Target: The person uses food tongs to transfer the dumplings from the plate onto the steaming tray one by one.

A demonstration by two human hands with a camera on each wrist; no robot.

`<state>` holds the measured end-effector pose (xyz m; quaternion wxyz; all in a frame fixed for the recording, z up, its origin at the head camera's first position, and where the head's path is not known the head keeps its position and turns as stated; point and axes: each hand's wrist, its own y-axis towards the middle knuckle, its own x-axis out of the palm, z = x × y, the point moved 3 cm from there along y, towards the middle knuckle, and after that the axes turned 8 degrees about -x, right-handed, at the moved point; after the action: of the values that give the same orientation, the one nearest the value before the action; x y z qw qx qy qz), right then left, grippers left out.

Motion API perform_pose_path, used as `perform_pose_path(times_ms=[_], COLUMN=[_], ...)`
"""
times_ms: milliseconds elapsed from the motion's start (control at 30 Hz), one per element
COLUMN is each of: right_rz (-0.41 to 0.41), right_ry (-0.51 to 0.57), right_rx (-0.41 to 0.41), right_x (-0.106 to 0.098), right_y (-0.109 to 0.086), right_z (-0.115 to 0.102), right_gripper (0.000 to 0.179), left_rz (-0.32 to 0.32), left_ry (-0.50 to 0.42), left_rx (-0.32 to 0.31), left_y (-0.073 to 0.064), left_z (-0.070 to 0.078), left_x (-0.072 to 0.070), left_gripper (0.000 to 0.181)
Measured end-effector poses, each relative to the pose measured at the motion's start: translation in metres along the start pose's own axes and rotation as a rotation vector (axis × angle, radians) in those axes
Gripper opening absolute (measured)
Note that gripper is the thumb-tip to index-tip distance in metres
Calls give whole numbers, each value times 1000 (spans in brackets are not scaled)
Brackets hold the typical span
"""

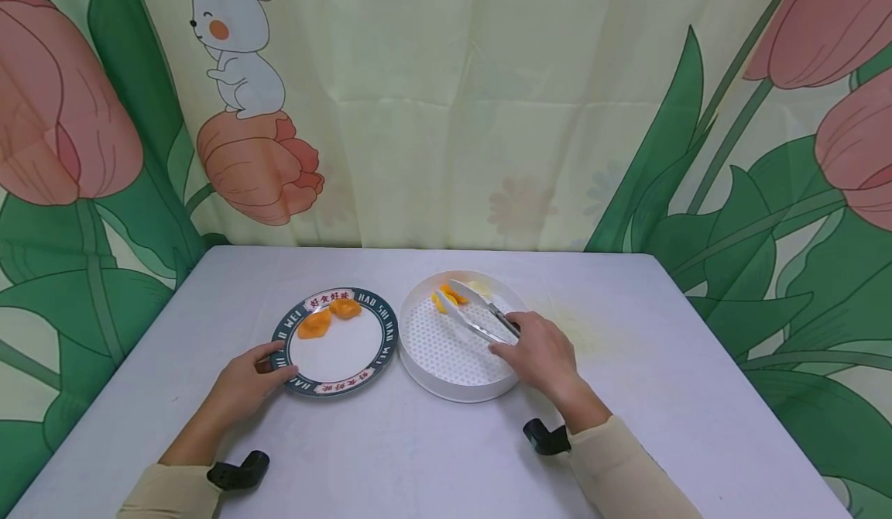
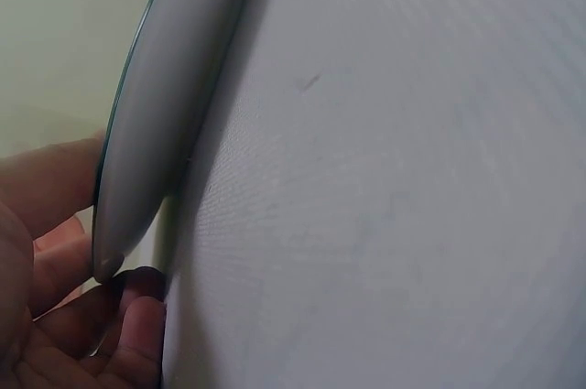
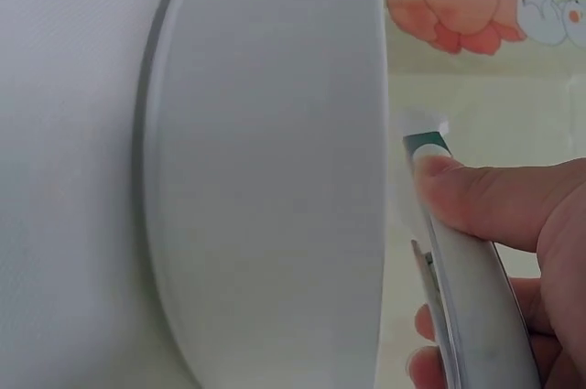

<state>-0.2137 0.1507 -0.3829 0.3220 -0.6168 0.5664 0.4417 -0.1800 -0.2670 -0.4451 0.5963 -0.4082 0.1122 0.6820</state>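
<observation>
On the white table, a round plate (image 1: pixel 348 356) with a dark patterned rim carries two flat orange pieces (image 1: pixel 315 324), soft-looking with uneven edges. My left hand (image 1: pixel 245 383) grips the plate's left rim between thumb and fingers; the left wrist view shows that edge tilted up in the grasp. Beside it stands a round white tray (image 1: pixel 446 356) with a dimpled or perforated floor. My right hand (image 1: pixel 542 355) holds metal tongs (image 1: pixel 471 324) over this tray, thumb on one arm and fingers on the other. The tong tips reach orange-yellow pieces (image 1: pixel 454 294) near the tray's back.
The tray's tall side wall (image 3: pixel 265 178) fills much of the right wrist view. A pale patch marks the tablecloth (image 1: pixel 592 333) right of the tray. Behind the table hangs a printed curtain (image 1: pixel 446 116) with tulips and a rabbit.
</observation>
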Motion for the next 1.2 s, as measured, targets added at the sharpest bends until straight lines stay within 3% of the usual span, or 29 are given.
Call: perform_pose_path(times_ms=[267, 433, 867, 1200], right_rz=[-3, -7, -102, -175], right_ry=[18, 23, 2, -14], right_rx=[-79, -169, -310, -317], right_x=[1, 3, 10, 24], right_y=[6, 12, 32, 45], right_z=[-24, -41, -86, -102], right_gripper=[62, 60, 52, 50], left_rz=[-6, -2, 12, 20], left_ry=[-4, -6, -8, -14], left_rx=[-18, -21, -21, -19], left_y=[1, 2, 1, 1], left_z=[0, 0, -1, -2], left_x=[0, 1, 1, 2], left_gripper=[76, 76, 75, 73])
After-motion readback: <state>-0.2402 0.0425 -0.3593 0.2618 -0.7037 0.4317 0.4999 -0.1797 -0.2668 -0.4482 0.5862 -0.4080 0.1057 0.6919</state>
